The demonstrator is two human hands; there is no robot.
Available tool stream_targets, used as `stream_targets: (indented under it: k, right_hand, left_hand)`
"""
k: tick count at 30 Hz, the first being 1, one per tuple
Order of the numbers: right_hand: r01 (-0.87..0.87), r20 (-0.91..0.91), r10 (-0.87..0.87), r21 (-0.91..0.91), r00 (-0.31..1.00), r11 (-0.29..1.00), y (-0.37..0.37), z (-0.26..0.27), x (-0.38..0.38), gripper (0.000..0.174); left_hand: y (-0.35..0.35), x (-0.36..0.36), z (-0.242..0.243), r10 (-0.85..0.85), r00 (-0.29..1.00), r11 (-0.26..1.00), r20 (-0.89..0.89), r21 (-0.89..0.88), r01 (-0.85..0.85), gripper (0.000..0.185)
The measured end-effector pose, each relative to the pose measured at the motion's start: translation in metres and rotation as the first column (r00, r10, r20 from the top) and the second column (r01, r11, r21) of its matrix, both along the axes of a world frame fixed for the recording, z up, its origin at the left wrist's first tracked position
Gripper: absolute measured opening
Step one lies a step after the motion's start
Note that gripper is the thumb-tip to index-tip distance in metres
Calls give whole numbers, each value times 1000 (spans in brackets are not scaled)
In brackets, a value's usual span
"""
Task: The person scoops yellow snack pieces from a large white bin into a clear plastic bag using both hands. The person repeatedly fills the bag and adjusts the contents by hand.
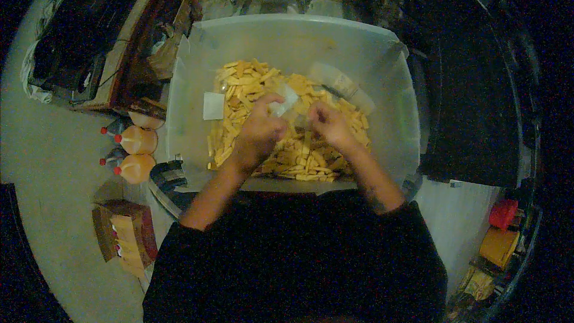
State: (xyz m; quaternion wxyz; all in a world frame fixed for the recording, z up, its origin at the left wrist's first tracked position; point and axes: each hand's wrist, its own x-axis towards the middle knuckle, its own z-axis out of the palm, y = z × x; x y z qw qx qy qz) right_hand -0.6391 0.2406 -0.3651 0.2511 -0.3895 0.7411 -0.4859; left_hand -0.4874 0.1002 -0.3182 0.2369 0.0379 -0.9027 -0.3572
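Note:
A large translucent plastic bin [291, 20] stands before me, holding a heap of yellow stick-shaped pieces [242, 80], like cut snacks or fries. Over the heap, my left hand [264, 128] is curled at a small clear plastic bag [286, 101], which seems to be between its fingers. To its right, my right hand [329, 125] has its fingers bent inward and blurred; whether it pinches part of the bag cannot be told. A white card or packet [214, 106] lies at the left of the heap. Another clear packet or container [343, 83] rests at the heap's upper right.
Bottles with red caps [136, 140] stand on the floor left of the bin, near an opened cardboard box [128, 237]. Wooden furniture [130, 36] is at the upper left. A red item [503, 214] and a yellow box [499, 246] sit at the lower right.

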Motion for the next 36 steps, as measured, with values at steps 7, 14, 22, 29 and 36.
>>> stream_targets:
  k: [7,14,22,29,36]
  right_hand:
    - [-394,-210,470,321,857,861,10,-20,-10,16]
    - [-414,-621,323,-4,715,910,1,5,5,18]
    - [-505,-142,584,368,799,780,-28,29,33,20]
    - [-254,-196,660,814,725,521,-60,42,35,35]
    - [-360,-358,557,486,749,796,-49,2,-2,42]
  left_hand:
    - [1,21,-72,-9,959,970,282,-229,76,25]
    - [7,32,-61,-239,723,969,648,204,138,58]
    - [-8,4,-47,-106,975,993,197,80,92,58]
    - [7,-16,-38,-171,979,985,113,20,170,49]
    - [20,-26,-1,-489,841,867,231,239,438,48]
